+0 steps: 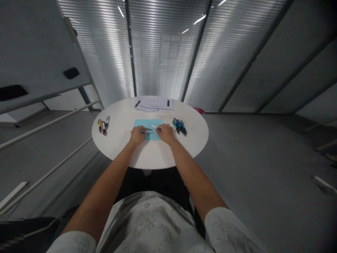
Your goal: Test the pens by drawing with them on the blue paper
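Observation:
Over a light blue sheet [154,137] on the round white table, my two hands face each other, a small gap apart. My left hand [137,134] is closed around slim pen parts [147,131], one dark and one clear, which point to the right. The fingers of my right hand [165,133] are pinched together over the sheet's right side. A short white piece [154,126] shows at their tips; what else they grip is too small to make out. To the right of this hand lies a group of pens [180,126] with green, blue and black parts.
Several markers [103,125] in yellow, pink, white and grey lie at the table's left. White papers [154,104] with two dark items are at the far edge of the table [118,144]. A framed white board [39,45] with rails stands left; blinds hang behind.

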Tool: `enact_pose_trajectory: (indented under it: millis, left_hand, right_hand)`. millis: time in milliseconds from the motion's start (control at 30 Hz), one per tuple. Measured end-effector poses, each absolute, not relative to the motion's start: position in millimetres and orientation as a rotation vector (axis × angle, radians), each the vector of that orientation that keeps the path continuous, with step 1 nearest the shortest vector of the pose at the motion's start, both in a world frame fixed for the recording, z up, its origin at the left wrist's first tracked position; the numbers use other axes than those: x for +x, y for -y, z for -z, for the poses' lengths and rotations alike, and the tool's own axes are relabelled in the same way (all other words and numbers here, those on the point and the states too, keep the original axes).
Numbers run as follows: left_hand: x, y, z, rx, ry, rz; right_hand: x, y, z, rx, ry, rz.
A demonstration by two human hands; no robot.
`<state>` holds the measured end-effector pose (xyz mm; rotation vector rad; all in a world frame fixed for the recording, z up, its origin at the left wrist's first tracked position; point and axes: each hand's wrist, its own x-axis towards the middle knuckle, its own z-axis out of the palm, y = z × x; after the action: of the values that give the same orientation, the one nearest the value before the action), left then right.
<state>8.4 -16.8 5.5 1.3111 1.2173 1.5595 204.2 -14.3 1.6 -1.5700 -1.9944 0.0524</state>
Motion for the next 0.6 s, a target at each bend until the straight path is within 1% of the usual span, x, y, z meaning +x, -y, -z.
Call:
enact_pose_trajectory:
  millis: [133,233,300,367,500,600]
  left_hand:
    - [0.8,11.3,-4.0,1.232,-1.191,-1.612]
    - [-10.5,7.2,-6.1,0.876,-1.033,-1.662]
    - [-19.7,5.9,-8.8,0.6,-0.907,-1.633]
    - [-28.2,6.1,-11.2,0.443,-0.835,-1.599]
    - [-37.6,9.4,-12.7,0.353,-0.77,-1.574]
    - [-39.2,11.0,-11.8,0.355,-0.758,-1.573]
  right_hand:
    - [206.8,7.4,-0.8,-1.511,1.883,-0.193]
    - [210.7,-2.4,-1.9,-1.378,1.641,-0.351]
    - [213.8,-9.4,-2.8,-1.302,1.426,-0.46]
    - [216.8,-15.4,-3.0,-1.266,1.239,-0.554]
    - [222.0,-22.2,0.0,-1.28,1.016,-0.671]
    - [224.6,-24.1,4.5,-1.305,0.989,-0.655]
